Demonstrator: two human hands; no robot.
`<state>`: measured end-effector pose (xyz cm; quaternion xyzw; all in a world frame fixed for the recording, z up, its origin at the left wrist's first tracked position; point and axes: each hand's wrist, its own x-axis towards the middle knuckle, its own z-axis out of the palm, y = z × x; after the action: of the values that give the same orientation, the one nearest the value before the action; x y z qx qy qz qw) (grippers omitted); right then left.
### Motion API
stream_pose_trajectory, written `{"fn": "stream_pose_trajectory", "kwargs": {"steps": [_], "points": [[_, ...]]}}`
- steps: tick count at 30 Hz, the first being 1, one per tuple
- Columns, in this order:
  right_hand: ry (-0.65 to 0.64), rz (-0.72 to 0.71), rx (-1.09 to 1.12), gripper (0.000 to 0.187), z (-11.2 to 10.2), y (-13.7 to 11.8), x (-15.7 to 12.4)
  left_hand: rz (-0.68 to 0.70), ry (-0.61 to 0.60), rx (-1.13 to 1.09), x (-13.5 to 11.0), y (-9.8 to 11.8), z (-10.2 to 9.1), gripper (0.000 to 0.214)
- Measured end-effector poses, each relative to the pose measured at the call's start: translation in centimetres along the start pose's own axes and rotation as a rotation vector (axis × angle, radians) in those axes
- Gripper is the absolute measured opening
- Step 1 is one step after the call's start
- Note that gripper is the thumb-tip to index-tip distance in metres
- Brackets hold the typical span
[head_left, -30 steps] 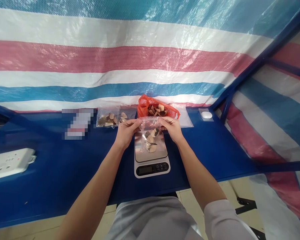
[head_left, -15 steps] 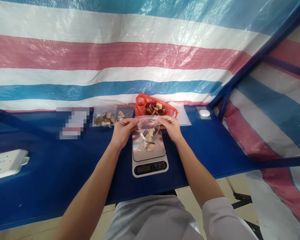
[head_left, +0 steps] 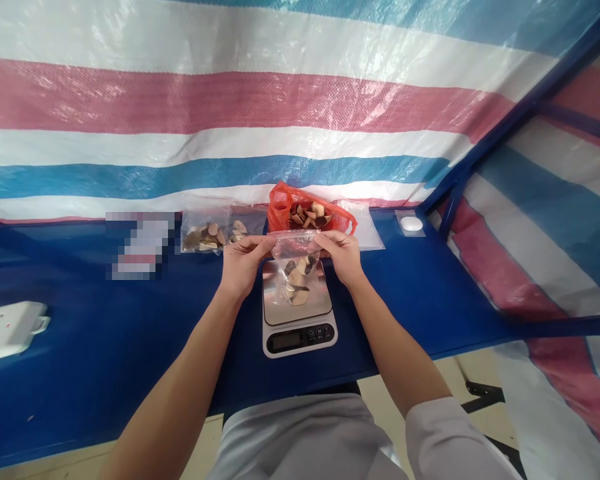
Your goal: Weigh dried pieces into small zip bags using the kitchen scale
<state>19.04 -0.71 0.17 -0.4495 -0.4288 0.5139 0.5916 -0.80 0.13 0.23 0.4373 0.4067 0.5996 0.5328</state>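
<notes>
Hanging by its top edge, a light, floppy zip bag [head_left: 296,267] is pinched there by the left hand [head_left: 244,268] and right hand [head_left: 342,257], over the scale [head_left: 299,339] near the desk's [head_left: 105,333] far edge.

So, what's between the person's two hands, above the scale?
In the head view, a clear zip-top bag holding brown-and-cream chunks hangs between the left hand and right hand, over the digital scale.

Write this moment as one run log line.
left hand: pinches zip bag | right hand: pinches same bag | bag: brown pieces, over kitchen scale
</notes>
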Motion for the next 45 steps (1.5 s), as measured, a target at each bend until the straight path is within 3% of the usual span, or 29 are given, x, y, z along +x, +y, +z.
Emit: {"fn": "stream_pose_trajectory", "kwargs": {"steps": [10,15,36,45], "points": [[0.05,0.04,0.003,0.043,0.2,0.0,-0.1,0.007,0.049,0.057,0.2,-0.9,-0.1,0.023],[0.046,0.038,-0.012,0.043,0.2,0.1,-0.1,-0.018,0.011,0.07,0.1,-0.6,0.1,0.024],[0.021,-0.059,-0.038,0.037,0.0,0.7,-0.4,0.153,0.01,0.147,-0.9,0.2,0.6,0.017],[-0.018,-0.064,-0.058,0.039,0.3,0.2,-0.6,0.092,-0.031,0.155,-0.8,-0.4,0.4,0.029]]}}
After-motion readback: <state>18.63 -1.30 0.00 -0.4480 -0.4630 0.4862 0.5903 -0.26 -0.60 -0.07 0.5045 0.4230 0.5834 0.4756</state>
